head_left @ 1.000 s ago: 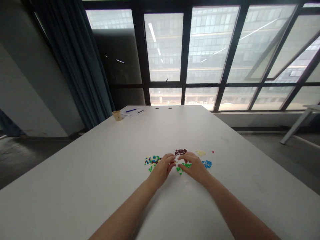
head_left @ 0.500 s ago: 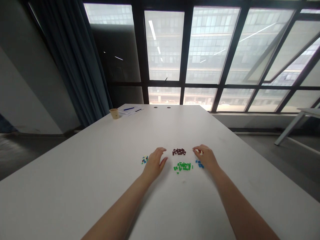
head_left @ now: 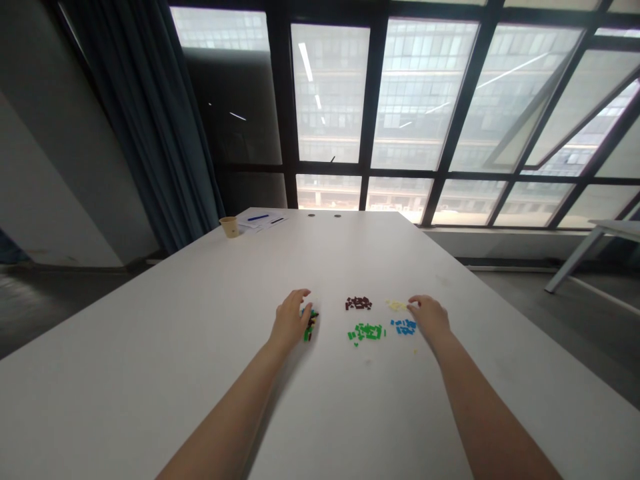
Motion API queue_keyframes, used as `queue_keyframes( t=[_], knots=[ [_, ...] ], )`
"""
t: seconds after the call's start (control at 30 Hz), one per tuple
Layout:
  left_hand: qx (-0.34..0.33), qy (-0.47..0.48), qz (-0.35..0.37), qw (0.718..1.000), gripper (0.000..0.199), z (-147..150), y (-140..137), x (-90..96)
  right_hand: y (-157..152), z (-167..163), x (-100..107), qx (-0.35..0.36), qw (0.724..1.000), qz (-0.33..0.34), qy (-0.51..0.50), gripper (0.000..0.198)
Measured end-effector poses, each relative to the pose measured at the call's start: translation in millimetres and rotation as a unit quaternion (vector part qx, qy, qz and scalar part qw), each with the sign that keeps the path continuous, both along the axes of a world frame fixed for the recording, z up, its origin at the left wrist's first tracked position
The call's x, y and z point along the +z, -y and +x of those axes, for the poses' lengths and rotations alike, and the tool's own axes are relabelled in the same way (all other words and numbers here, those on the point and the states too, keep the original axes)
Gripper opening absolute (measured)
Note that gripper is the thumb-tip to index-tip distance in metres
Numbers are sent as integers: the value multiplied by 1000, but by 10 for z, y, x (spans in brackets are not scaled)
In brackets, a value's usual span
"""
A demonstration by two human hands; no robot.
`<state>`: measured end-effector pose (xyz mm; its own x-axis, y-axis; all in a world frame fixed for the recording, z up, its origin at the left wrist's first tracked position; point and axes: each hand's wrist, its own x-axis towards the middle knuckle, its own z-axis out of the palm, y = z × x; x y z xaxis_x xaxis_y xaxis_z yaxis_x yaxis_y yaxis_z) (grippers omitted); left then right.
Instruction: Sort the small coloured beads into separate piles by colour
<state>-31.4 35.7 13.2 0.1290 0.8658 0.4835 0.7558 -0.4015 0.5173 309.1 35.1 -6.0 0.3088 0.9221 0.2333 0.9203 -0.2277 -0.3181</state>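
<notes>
My left hand (head_left: 289,319) rests at the left side of a mixed heap of small coloured pieces (head_left: 311,327), its thumb and fingers apart and curved over the heap's edge. Part of that heap is hidden behind the hand. My right hand (head_left: 432,316) is at the right end of a group of pale yellow pieces (head_left: 396,305), with thumb and forefinger pinched together; what is between the tips is too small to make out. Just below lie blue pieces (head_left: 403,327). Between the hands are dark brown pieces (head_left: 359,303) and, nearer me, green pieces (head_left: 367,332).
A lone yellow piece (head_left: 415,351) lies below the blue group. On the white table (head_left: 320,407), a paper cup (head_left: 229,227) stands at the far left beside paper sheets (head_left: 250,225) with a blue pen (head_left: 258,217). Windows and a dark curtain (head_left: 145,133) are beyond.
My left hand has moved left, and the mixed heap now shows on its right side. My right hand has shifted right, uncovering the pale yellow pieces and more of the blue ones.
</notes>
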Motion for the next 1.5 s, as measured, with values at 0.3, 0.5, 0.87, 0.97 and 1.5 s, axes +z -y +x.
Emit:
queue_keyframes(
  t=[0.3,0.5,0.87,0.97,1.5],
  knots=[
    [30,-4,-25,999,23,-155,-222,-197,-21,46,2,-4,996,41,-80,28],
    [-43,-120,-73,989,37,-43,-237,-262,-9,-172,38,38,993,53,-100,34],
    [-71,-143,-82,984,28,104,-223,-264,46,-458,114,100,987,51,-116,30],
    [-68,-108,-86,988,27,88,-296,-282,69,-457,145,100,986,55,-118,30],
    [-17,21,-77,997,23,83,-339,-318,138,-516,231,131,981,66,-130,30]
  ],
)
